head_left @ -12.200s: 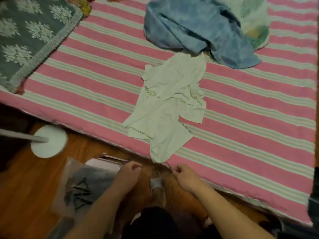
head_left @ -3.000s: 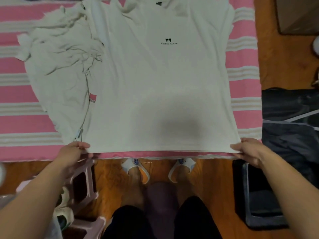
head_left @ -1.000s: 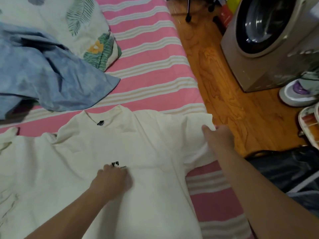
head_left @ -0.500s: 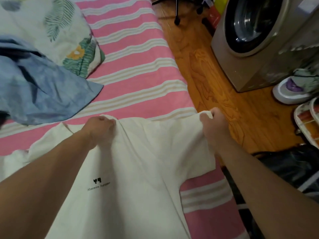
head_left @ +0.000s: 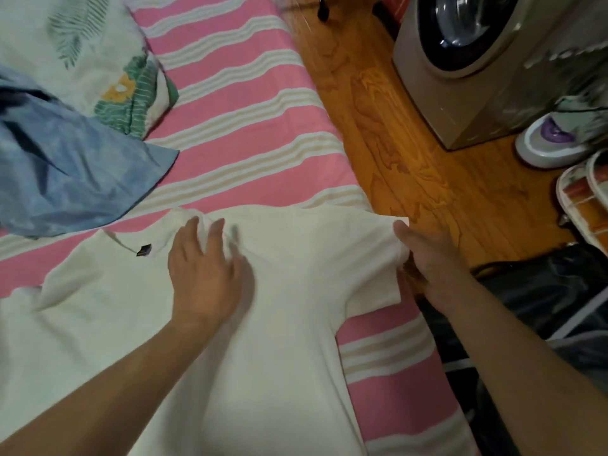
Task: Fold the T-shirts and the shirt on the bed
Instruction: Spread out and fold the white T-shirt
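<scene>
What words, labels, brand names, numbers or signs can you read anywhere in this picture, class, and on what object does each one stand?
None can be read.
Dark neck tag inside the collar of the white T-shirt: too small and blurred to read.
The shirt's chest print is not visible; the left hand and forearm lie across the shirt there.
Washing machine: no legible marking.

dim warm indoor light, soft shadows, left hand [head_left: 204, 278] motion-blurred, edges bowed by wide lens.
</scene>
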Demonstrator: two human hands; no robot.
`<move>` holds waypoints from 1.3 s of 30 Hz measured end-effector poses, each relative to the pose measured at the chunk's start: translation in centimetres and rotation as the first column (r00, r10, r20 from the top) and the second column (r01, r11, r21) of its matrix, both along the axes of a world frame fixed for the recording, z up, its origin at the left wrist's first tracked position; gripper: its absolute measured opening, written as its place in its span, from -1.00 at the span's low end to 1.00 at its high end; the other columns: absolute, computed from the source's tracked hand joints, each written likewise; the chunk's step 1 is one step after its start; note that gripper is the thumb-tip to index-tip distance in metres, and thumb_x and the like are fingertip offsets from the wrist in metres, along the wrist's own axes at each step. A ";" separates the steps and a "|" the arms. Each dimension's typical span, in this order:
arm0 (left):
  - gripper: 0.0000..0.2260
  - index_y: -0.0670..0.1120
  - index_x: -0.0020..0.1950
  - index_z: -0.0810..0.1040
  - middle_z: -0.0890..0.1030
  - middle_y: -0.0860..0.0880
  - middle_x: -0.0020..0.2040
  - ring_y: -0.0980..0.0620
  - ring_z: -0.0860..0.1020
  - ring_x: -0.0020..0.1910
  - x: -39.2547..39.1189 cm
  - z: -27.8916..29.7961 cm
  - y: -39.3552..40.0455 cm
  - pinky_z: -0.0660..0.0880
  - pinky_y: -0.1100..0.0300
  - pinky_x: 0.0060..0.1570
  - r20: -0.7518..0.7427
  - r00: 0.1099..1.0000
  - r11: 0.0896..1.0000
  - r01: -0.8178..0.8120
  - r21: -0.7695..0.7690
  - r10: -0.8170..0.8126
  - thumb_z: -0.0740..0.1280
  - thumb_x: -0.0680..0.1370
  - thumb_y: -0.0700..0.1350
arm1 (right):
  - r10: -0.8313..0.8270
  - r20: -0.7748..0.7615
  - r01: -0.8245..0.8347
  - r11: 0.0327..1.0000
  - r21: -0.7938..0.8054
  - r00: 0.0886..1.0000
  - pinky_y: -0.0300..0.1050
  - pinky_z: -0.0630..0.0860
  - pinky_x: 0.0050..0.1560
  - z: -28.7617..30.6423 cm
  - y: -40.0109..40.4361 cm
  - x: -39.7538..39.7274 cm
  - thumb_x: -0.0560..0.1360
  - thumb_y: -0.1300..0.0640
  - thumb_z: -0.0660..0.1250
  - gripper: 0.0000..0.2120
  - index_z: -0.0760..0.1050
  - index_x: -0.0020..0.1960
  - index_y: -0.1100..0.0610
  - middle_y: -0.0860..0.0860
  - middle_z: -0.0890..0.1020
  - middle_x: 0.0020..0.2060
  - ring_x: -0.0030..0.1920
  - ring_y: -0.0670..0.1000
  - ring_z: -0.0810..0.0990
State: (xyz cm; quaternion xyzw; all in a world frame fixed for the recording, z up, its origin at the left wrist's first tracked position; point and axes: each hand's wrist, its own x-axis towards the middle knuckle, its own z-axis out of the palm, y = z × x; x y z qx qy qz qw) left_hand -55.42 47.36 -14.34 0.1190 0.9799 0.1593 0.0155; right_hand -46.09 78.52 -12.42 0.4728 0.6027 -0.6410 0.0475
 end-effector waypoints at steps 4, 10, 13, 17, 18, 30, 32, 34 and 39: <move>-0.45 -0.28 0.48 0.38 0.38 -0.39 0.44 -0.40 0.31 0.45 7.0 -2.1 0.7 0.33 -0.28 0.40 -0.026 0.998 0.994 0.058 0.088 -0.056 0.17 0.59 0.04 | 0.122 0.002 -0.121 0.988 -0.096 0.993 0.18 0.57 0.23 -0.9 -0.2 1.6 0.49 0.00 0.50 -0.79 0.67 0.09 0.02 0.00 0.74 0.00 0.09 0.11 0.68; -0.48 -0.33 0.48 0.34 0.38 -0.38 0.45 -0.34 0.32 0.47 1.1 -4.7 -8.0 0.32 -0.23 0.43 0.025 0.993 0.993 -0.115 -0.008 0.115 0.09 0.57 -0.10 | 0.214 -0.075 -0.168 0.903 0.396 0.974 -0.13 0.47 0.04 0.0 -3.6 0.8 0.64 0.01 0.28 -0.67 0.43 0.36 0.08 -0.06 0.59 0.07 0.06 -0.04 0.57; -0.52 -0.28 0.41 0.44 0.51 -0.33 0.32 -0.37 0.50 0.27 -4.0 -4.4 -12.0 0.48 -0.27 0.21 0.048 0.990 0.973 0.137 -0.188 -0.131 0.09 0.55 -0.13 | 0.209 -0.108 -0.132 0.864 0.486 0.972 -0.15 0.42 0.09 -0.2 -5.5 0.9 0.65 0.04 0.26 -0.64 0.38 0.41 0.09 -0.10 0.53 0.11 0.11 -0.07 0.51; -0.69 -0.08 0.34 0.54 0.59 -0.17 0.26 -0.28 0.51 0.26 -8.5 -3.4 -15.7 0.29 -0.22 0.37 0.154 0.967 0.847 0.251 -0.468 -0.202 0.15 0.68 -0.04 | 0.247 0.000 -0.202 0.791 0.577 0.969 -0.12 0.41 0.10 -0.9 -6.3 0.6 0.64 -0.08 0.26 -0.59 0.40 0.42 0.07 -0.11 0.50 0.12 0.14 -0.05 0.49; -0.72 -0.09 0.27 0.57 0.61 -0.19 0.19 -0.30 0.52 0.22 -9.1 -3.0 -16.3 0.29 -0.21 0.35 0.155 0.967 0.822 0.255 -0.509 -0.203 0.17 0.68 -0.02 | 0.249 0.026 -0.214 0.772 0.598 0.968 -0.10 0.44 0.09 -1.1 -6.7 0.5 0.65 -0.09 0.23 -0.61 0.42 0.41 0.06 -0.08 0.54 0.12 0.16 0.00 0.53; -0.61 0.13 0.42 0.43 0.35 -0.10 0.44 -0.21 0.22 0.46 -10.4 -0.6 -19.0 0.06 -0.14 0.48 0.175 0.984 0.664 0.157 -0.731 -0.040 0.15 0.62 0.20 | 0.022 0.255 -0.231 0.504 0.832 0.967 -0.07 0.38 -0.10 -2.2 -8.2 0.4 0.73 0.00 0.04 -0.67 0.45 0.32 0.13 0.13 0.64 0.13 0.08 0.19 0.62; -0.62 0.28 0.43 0.41 0.33 -0.04 0.43 -0.18 0.15 0.50 -11.1 -0.3 -19.9 -0.02 -0.13 0.50 0.126 0.990 0.576 0.138 -0.805 -0.061 0.13 0.62 0.24 | 0.013 0.248 -0.225 0.467 0.855 0.969 -0.03 0.44 -0.13 -2.7 -8.1 0.4 0.73 0.00 0.04 -0.69 0.46 0.28 0.12 0.12 0.65 0.08 0.04 0.18 0.63; -0.61 0.27 0.47 0.39 0.31 -0.06 0.48 -0.20 0.12 0.53 -11.2 0.2 -20.5 -0.01 -0.11 0.50 0.106 0.994 0.496 0.106 -0.862 -0.028 0.07 0.65 0.21 | 0.002 0.245 -0.221 0.441 0.870 0.969 -0.05 0.44 -0.14 -3.0 -8.1 0.5 0.73 0.00 0.05 -0.69 0.47 0.27 0.13 0.12 0.65 0.07 0.03 0.18 0.64; -0.69 -0.11 0.26 0.55 0.42 -0.27 0.25 -0.30 0.38 0.27 -10.4 0.5 -15.3 0.31 -0.18 0.31 0.005 0.997 0.756 0.063 -0.652 -0.078 0.30 0.54 -0.10 | -0.044 0.260 -0.206 0.490 0.847 0.965 -0.07 0.40 -0.10 -3.4 -7.8 0.8 0.72 -0.04 0.05 -0.64 0.48 0.28 0.16 0.12 0.63 0.11 0.07 0.17 0.62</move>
